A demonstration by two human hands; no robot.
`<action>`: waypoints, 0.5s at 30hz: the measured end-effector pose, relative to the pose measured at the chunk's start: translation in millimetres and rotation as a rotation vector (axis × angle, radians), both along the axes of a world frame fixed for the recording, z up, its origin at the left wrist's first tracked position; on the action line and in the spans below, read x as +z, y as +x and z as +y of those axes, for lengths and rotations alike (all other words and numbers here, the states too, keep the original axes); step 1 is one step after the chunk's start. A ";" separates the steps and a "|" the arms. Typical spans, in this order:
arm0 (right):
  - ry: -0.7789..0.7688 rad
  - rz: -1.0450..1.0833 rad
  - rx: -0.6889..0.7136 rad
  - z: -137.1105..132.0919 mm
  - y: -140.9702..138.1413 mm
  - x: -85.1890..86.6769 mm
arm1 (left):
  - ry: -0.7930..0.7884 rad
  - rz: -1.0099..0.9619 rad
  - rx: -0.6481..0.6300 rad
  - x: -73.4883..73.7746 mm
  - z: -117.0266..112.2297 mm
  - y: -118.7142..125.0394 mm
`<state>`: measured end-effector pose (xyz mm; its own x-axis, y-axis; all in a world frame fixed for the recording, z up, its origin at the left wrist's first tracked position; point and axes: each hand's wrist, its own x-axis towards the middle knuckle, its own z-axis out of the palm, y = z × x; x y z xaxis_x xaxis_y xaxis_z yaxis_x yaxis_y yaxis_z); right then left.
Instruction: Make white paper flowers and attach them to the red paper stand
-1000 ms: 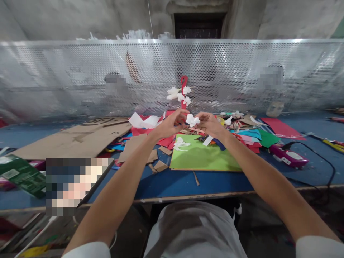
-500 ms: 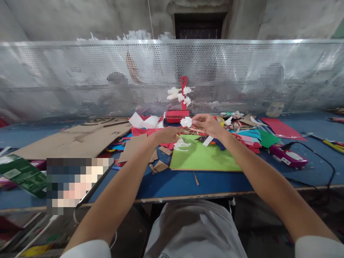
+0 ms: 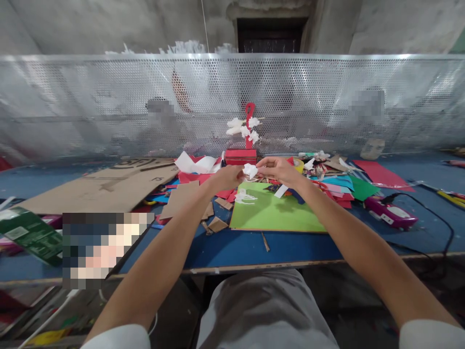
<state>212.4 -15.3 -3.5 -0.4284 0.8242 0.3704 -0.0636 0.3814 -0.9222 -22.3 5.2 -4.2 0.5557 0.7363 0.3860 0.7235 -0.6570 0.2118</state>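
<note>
A small crumpled white paper flower is held up between my two hands, above the far edge of a lime-green sheet. My right hand pinches it from the right with thumb and fingertips. On the other side, my left hand has its bent fingers closed at the flower's left edge; their tips are partly hidden. Thin white paper strips lie on the green sheet below. Behind stands a red upright piece with similar white flowers on it, rising from a red box-like base.
Cardboard and a phone-like device with a blurred screen lie left, near a green box. Coloured paper scraps and a corded purple device are on the right. A perforated metal panel stands behind the blue table.
My left hand has risen from near the white strips to the paper flower. The flower has shifted slightly down and left, and my right hand still grips it.
</note>
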 end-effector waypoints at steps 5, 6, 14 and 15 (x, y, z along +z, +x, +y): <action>0.019 -0.055 0.025 -3.6 -0.8 0.9 | 0.137 -0.149 0.019 13.4 -7.6 2.2; 0.011 -0.056 0.033 -4.4 -1.7 0.4 | 0.148 -0.195 0.002 16.1 -10.1 3.6; -0.083 -0.004 0.036 -4.8 -5.5 -3.7 | 0.082 -0.304 -0.202 20.2 -19.8 13.6; -0.074 -0.010 0.039 -4.9 -5.3 -3.2 | 0.074 -0.302 -0.213 20.2 -19.8 13.6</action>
<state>207.1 -20.2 -6.8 -0.4637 0.8319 0.3048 -0.0677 0.3098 -0.9484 -8.7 -14.6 16.0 0.5460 0.5809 0.6037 0.4812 -0.8073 0.3416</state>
